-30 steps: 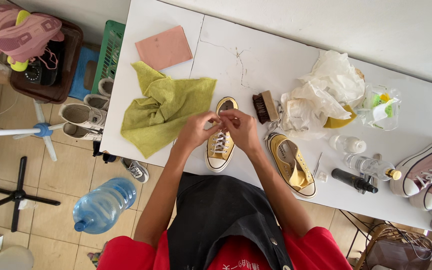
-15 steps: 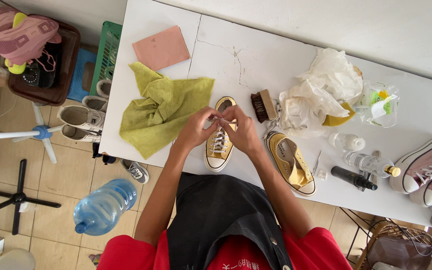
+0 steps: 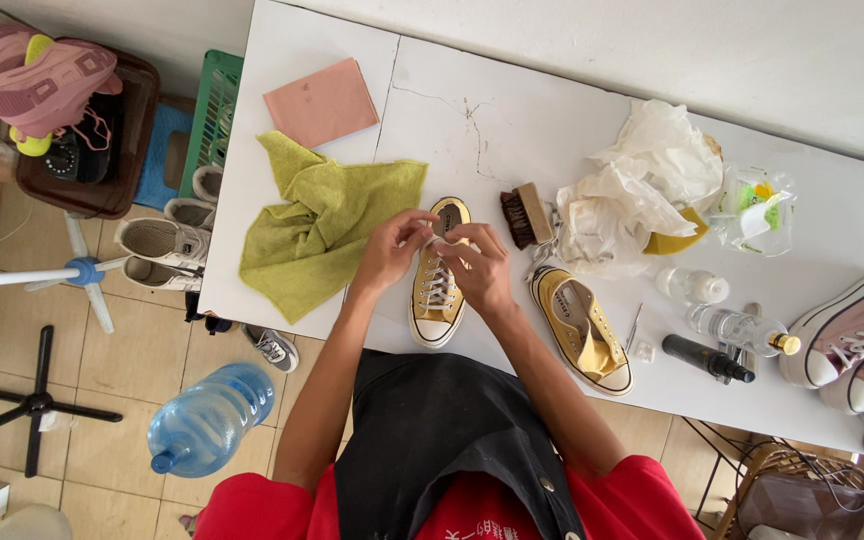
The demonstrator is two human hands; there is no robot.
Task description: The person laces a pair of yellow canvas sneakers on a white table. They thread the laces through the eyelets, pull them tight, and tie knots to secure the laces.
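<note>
A mustard-yellow sneaker (image 3: pixel 439 305) with white laces lies on the white table (image 3: pixel 512 130), toe toward me. My left hand (image 3: pixel 389 250) and my right hand (image 3: pixel 477 265) meet over its upper part, fingers pinching the white lace near the top eyelets. Its unlaced twin, the second yellow sneaker (image 3: pixel 582 328), lies just to the right of my right hand. A crumpled green cloth (image 3: pixel 317 225) lies right beside my left hand.
A brush (image 3: pixel 526 214), crumpled white plastic bags (image 3: pixel 642 190), a pink cloth (image 3: pixel 320 101), small bottles (image 3: pixel 737 328) and a black tube (image 3: pixel 707 357) lie on the table. Pink sneakers (image 3: pixel 852 340) sit at the right edge. On the floor: a water jug (image 3: pixel 210 418), shoes (image 3: pixel 162 245), green crate (image 3: pixel 210 115).
My hands stay over the laced sneaker, with only small shifts of the fingers on the lace. Nothing else on the table has moved.
</note>
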